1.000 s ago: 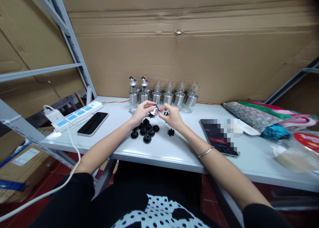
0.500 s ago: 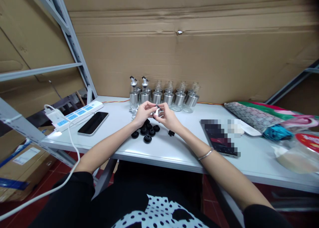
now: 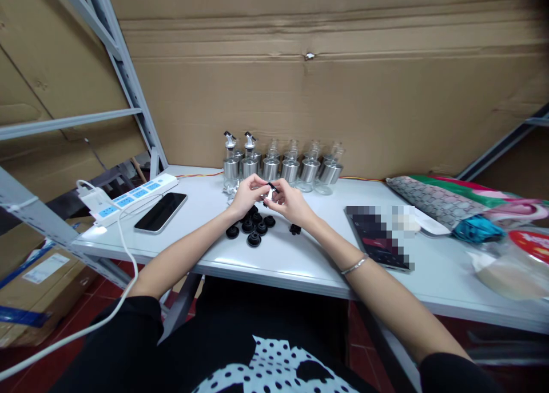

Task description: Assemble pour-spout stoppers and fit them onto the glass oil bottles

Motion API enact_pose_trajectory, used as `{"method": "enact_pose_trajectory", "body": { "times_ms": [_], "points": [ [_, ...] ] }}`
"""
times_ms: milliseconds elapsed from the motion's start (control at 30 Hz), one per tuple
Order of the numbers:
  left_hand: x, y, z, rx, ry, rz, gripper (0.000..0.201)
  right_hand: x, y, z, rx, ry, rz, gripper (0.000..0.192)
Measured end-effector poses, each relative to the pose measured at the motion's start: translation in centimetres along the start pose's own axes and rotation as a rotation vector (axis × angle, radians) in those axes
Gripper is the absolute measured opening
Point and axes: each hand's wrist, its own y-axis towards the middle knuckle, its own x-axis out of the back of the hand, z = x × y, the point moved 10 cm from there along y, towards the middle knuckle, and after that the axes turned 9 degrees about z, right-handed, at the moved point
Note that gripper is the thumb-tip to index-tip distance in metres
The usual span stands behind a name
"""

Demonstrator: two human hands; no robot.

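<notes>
Above the middle of the table, my left hand (image 3: 250,194) and my right hand (image 3: 290,201) meet fingertip to fingertip around a small silver-and-black pourer spout (image 3: 271,194). Both are closed on it, and the fingers hide part of it. Its black piece sits on top, like the flaps on the two fitted bottles behind. Below my hands lie several black stoppers (image 3: 254,239) in a loose group. Small black pieces (image 3: 295,229) rest under my right wrist. More silver parts (image 3: 231,188) lie beside my left hand, partly covered by it.
Glass bottles with steel sleeves (image 3: 290,170) line the back, two with pourer tops (image 3: 249,141). At left are a phone (image 3: 161,213) and a power strip (image 3: 139,195). A dark tablet (image 3: 373,233), a cloth bag (image 3: 424,201) and a tape roll (image 3: 510,273) occupy the right.
The black piece on the spout now shows more clearly above the silver part, between my fingertips. My hands have shifted only slightly; the things on the table stay put.
</notes>
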Motion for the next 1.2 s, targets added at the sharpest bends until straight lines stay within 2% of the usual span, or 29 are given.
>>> {"method": "enact_pose_trajectory", "body": {
  "times_ms": [300,533,667,833,1033,1200],
  "points": [
    [0.1,0.0,-0.4,0.013,-0.028,-0.003,0.038,0.6,0.0,1.2,0.069,-0.148,-0.021,0.031],
    [0.5,0.4,-0.9,-0.005,0.012,0.017,0.032,1.3,0.0,1.4,0.121,-0.226,-0.046,0.035],
    [0.9,0.5,-0.8,-0.007,-0.053,-0.031,0.029,1.8,-0.1,0.9,0.089,-0.193,-0.100,0.041],
    [0.9,0.1,-0.3,0.028,-0.171,-0.093,0.028,1.0,-0.2,0.7,0.084,-0.169,-0.099,0.044],
    [-0.7,-0.1,0.2,0.077,-0.214,0.029,0.031,1.4,-0.3,0.6,0.043,-0.202,-0.126,0.035],
    [-0.9,0.1,0.6,0.113,-0.174,0.113,0.033,1.9,-0.2,0.4,-0.017,-0.247,-0.098,0.028]
  ]
}}
